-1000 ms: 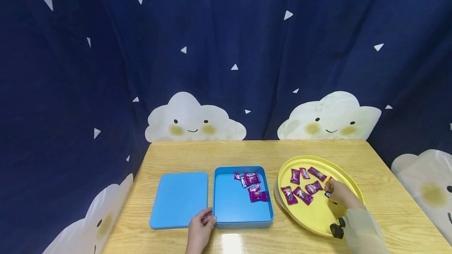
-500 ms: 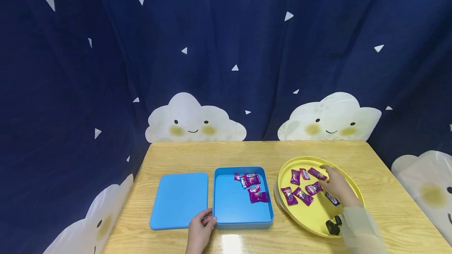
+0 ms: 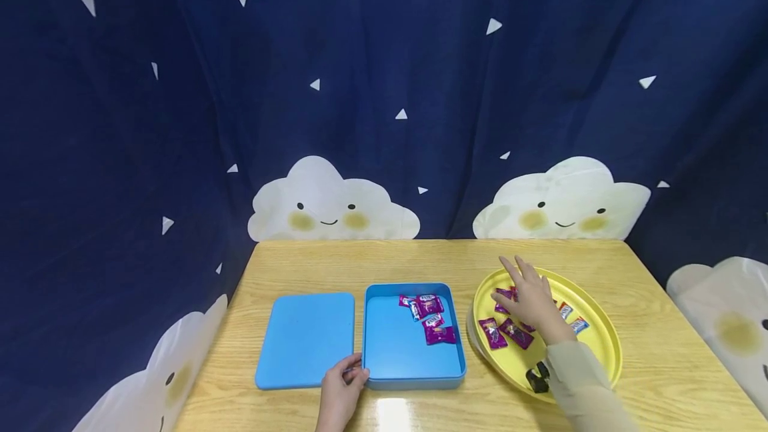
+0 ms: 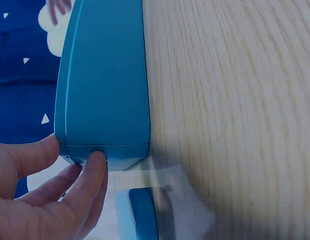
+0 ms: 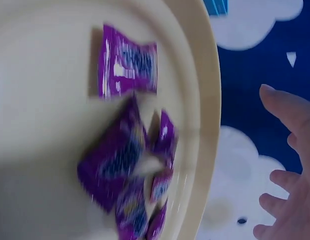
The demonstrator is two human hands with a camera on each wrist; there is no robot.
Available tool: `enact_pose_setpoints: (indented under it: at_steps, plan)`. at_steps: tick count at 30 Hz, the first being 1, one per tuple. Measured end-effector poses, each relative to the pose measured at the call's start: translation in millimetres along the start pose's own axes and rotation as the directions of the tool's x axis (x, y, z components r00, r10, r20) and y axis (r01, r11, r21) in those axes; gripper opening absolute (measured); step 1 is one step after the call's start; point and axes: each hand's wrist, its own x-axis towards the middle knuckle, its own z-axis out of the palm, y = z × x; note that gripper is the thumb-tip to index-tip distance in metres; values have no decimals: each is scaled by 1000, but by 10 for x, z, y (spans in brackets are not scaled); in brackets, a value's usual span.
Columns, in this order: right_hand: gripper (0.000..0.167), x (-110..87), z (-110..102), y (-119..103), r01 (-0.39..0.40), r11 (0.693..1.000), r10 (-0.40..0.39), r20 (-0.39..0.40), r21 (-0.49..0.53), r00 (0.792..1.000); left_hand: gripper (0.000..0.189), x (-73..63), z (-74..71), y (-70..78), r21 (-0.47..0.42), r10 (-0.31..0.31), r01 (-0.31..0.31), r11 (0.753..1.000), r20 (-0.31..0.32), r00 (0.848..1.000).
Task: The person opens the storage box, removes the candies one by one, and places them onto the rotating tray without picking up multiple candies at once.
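Note:
At the front left corner of an open blue box (image 3: 413,360), my left hand (image 3: 341,389) holds the wall. In the left wrist view the thumb (image 4: 42,154) touches the rim and a fingertip (image 4: 97,159) lies against the side. Several small wrapped candies (image 3: 439,335) lie in the box's right half. My right hand (image 3: 534,302) hovers over the yellow round tray (image 3: 607,352), fingers spread, nothing in it. Purple candies (image 3: 492,333) lie below and left of it, partly covered by the hand. To its right rest a red-and-white candy (image 3: 565,311) and a blue-and-white candy (image 3: 579,325).
A flat blue lid (image 3: 307,340) lies on the wooden table (image 3: 336,262) left of the box. The yellow tray stands right of the box. Behind the table hangs a dark blue curtain (image 3: 360,139) with cloud prints. A black device (image 3: 537,377) is on the right wrist.
My right hand has moved left across the tray, and its fingers have spread. Two candies on the tray's right side now show past it. My left hand stays at the box corner.

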Motion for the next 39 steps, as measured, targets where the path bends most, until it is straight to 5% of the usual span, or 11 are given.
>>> enact_pose_setpoints:
  at_steps: [16, 26, 34, 39]
  plan:
    - [72, 169, 389, -771, 285, 958, -284, 54, -13, 957, 34, 6, 11, 1, 9, 2, -1, 1000, -8, 1000]
    - [65, 190, 528, -1151, 243, 968, -249, 300, 56, 921, 35, 2, 16, 1, -7, -9, 9, 1000, -9, 1000]
    - [55, 252, 603, -1370, 210, 976, -157, 465, -64, 871, 34, -3, 18, -12, -10, -2, 2, 1000, -17, 1000]
    - [31, 279, 668, -1420, 207, 967, -101, 521, -149, 847, 34, -3, 15, -14, -13, 1, -2, 1000, -12, 1000]
